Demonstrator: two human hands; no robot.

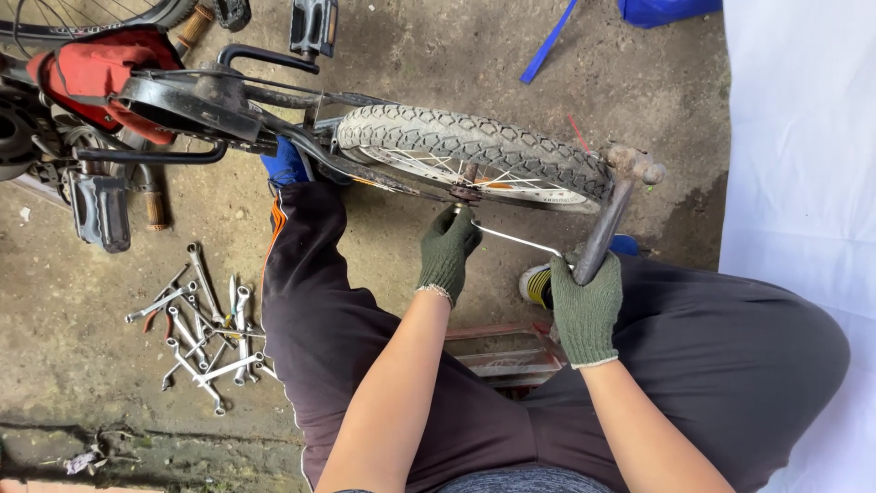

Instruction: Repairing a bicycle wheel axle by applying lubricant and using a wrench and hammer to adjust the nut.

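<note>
A small bicycle wheel (pixel 474 151) lies upturned across the person's knees, its hub just above the gloved left hand (pixel 447 251), closed on a thin wrench there; the right hand (pixel 587 306) grips a hammer handle (pixel 602 228).

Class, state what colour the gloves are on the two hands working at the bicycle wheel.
Dark green knit, on both the left hand and right hand; seen in the head view.

green knit gloves (pixel 585 310), grey knobbly tyre (pixel 474 137), red bag (pixel 96 68).
</note>
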